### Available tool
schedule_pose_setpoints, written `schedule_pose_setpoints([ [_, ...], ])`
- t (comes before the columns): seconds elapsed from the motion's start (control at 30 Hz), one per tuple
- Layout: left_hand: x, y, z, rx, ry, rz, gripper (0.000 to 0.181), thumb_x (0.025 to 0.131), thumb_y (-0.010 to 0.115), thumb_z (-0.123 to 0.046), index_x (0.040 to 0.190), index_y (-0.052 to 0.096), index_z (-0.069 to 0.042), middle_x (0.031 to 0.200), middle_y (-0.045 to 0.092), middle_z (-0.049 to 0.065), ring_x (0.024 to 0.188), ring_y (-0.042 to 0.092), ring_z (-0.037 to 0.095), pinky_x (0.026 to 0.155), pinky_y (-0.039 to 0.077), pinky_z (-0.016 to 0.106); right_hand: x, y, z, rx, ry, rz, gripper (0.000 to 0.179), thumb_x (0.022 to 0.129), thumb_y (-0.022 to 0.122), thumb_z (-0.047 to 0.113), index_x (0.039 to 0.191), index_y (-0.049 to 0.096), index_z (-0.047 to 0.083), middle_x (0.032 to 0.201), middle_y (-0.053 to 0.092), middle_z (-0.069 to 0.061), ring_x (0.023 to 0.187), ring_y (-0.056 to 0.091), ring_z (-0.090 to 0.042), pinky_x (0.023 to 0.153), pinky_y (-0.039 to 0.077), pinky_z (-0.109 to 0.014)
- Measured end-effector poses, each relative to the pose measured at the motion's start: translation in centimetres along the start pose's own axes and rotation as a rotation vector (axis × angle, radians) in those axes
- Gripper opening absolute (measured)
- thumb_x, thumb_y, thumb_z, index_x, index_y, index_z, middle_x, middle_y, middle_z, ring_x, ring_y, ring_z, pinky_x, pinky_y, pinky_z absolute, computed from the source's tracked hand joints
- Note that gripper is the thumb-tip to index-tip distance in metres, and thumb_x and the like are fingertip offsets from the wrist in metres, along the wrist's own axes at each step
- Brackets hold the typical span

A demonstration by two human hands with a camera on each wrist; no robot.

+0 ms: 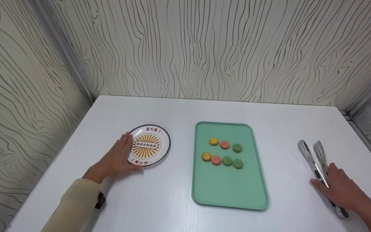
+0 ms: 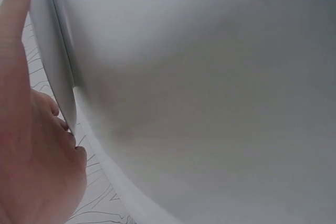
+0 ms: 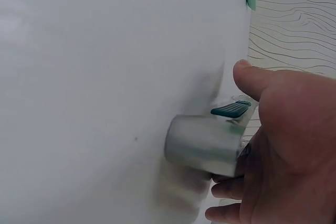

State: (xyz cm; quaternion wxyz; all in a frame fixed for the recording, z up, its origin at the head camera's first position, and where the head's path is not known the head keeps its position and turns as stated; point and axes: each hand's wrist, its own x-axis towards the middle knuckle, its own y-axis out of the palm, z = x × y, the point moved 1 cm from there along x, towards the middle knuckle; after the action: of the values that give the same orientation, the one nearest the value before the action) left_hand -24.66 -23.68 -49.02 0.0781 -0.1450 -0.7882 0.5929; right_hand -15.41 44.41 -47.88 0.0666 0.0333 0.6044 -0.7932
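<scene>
At the left of the head view, my left hand (image 1: 116,159) rests against the left rim of a white patterned plate (image 1: 164,146). Its fingers lie along the upper left rim and the thumb extends by the lower edge. The left wrist view shows the plate (image 2: 55,51) edge-on beside my fingers. On the right, my right hand (image 1: 345,188) is over the handles of metal tongs (image 1: 307,154), thumb spread to one side and fingers to the other. The tongs' handle end (image 3: 202,142) shows near my palm in the right wrist view. Their two slotted heads stand apart.
Between the hands lies a green tray (image 1: 227,190). Yellow macarons (image 1: 213,141), pink macarons (image 1: 224,144) and green macarons (image 1: 227,160) sit on it in two rows. A patterned wall (image 1: 185,48) rises behind the white table (image 1: 166,199).
</scene>
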Motion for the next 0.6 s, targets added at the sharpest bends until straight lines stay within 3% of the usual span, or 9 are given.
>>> schedule_pose_setpoints([
  [0.13, -0.01, 0.00, 0.00, 0.005, 0.000, 0.006, 0.133, 0.061, 0.058, -0.082, 0.149, 0.004, 0.002, 0.156, 0.001, 0.018, 0.143, -0.001, 0.032, 0.114, 0.012, 0.046, 0.07, -0.06, -0.12, 0.033, 0.004, 0.013, 0.090, 0.095, 0.045, 0.049, 0.125, 0.016, -0.030, 0.091, 0.043, -0.032, 0.075, 0.048, -0.030, 0.053, 0.045, -0.039],
  [0.4, -0.09, 0.13, -0.01, 0.001, -0.003, 0.013, 0.132, 0.061, 0.057, -0.083, 0.149, 0.006, 0.001, 0.156, 0.001, 0.017, 0.143, -0.002, 0.031, 0.114, 0.012, 0.047, -0.05, 0.04, -0.26, 0.035, -0.022, -0.035, 0.074, 0.095, 0.049, 0.043, 0.117, 0.031, -0.025, 0.086, 0.049, -0.019, 0.075, 0.048, -0.028, 0.053, 0.042, -0.035],
  [0.6, 0.00, 0.38, 0.23, 0.015, 0.012, 0.008, 0.131, 0.062, 0.055, -0.084, 0.149, 0.007, 0.001, 0.156, 0.002, 0.017, 0.143, -0.001, 0.032, 0.114, 0.012, 0.047, 0.00, -0.13, -0.08, 0.050, -0.005, -0.061, 0.071, 0.092, 0.056, 0.043, 0.120, 0.039, -0.020, 0.091, 0.058, -0.024, 0.073, 0.056, -0.025, 0.049, 0.043, -0.034],
])
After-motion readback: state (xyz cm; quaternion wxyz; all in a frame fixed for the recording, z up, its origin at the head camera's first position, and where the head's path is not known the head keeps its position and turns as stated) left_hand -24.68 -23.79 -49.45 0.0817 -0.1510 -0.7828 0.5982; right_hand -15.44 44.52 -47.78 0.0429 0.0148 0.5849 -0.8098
